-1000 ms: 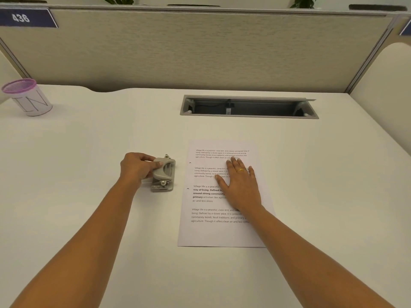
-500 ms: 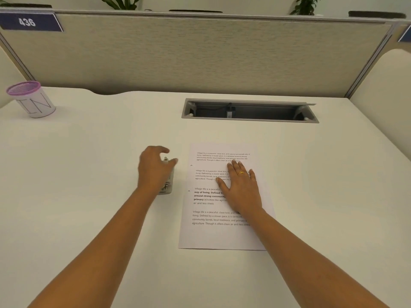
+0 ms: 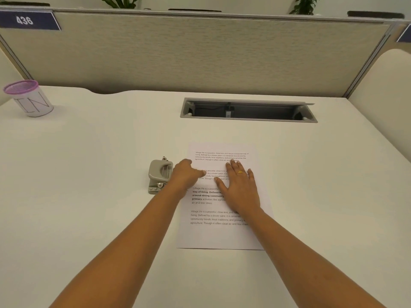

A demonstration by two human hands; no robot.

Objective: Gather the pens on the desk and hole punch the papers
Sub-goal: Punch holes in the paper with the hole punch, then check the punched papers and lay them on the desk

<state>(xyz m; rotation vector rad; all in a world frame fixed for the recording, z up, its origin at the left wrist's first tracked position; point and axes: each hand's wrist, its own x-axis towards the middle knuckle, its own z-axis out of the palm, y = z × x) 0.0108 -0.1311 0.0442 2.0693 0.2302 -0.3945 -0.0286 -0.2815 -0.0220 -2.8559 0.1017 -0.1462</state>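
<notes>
A printed sheet of paper lies flat on the white desk in front of me. My right hand, wearing a gold ring, presses flat on the sheet's middle with fingers spread. My left hand rests on the sheet's left edge with fingers loosely curled, holding nothing. A grey hole punch stands on the desk just left of that hand, free of it. No pens show on the desk.
A white cup with a purple mesh rim stands at the far left. An open grey cable slot is set into the desk beyond the paper. A beige partition closes the back.
My left hand has let go of the hole punch and moved right onto the paper's left edge. The punch now stands uncovered. My right hand stays on the paper.
</notes>
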